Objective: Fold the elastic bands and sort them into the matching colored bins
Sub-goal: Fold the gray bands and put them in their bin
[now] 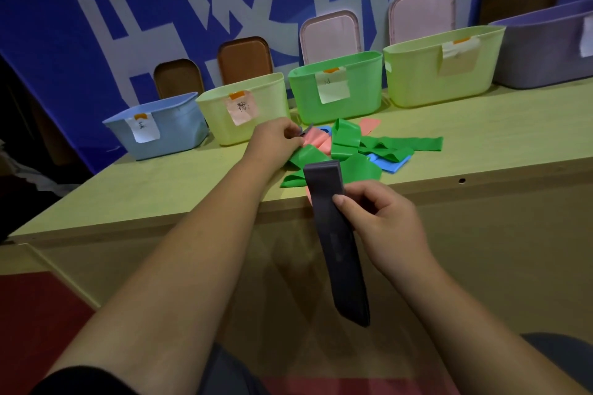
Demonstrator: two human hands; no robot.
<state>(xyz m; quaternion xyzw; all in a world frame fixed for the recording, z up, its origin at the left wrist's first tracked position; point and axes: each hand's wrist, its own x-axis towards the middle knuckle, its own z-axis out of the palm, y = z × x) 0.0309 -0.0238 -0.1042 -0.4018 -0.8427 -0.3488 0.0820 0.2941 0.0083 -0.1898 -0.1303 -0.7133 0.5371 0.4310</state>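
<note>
The right hand [378, 218] is near the front edge of the table [160, 196], its thumb and curled fingers pinching a dark grey band [337, 240]. The band is doubled into a long flat strip. Its upper end rises just above the table edge in front of the pile, and its lower end hangs down past the table's front panel. The left hand [277, 139] reaches farther out to the left side of the pile. Its fingers are curled at a small dark sliver beside a pink band [316, 141], but I cannot tell from this angle what it actually grips. The loose pile lies in the middle of the table: green bands [385, 144] spread across it, with a blue band [391, 165] peeking out on the right. Along the far edge stands a row of labelled bins: a blue bin [170, 135], a pale yellow bin [266, 106], a green bin [362, 90], another pale yellow bin [414, 80] and a purple bin [539, 54]. Lids [330, 35] lean against the blue wall behind them.
</note>
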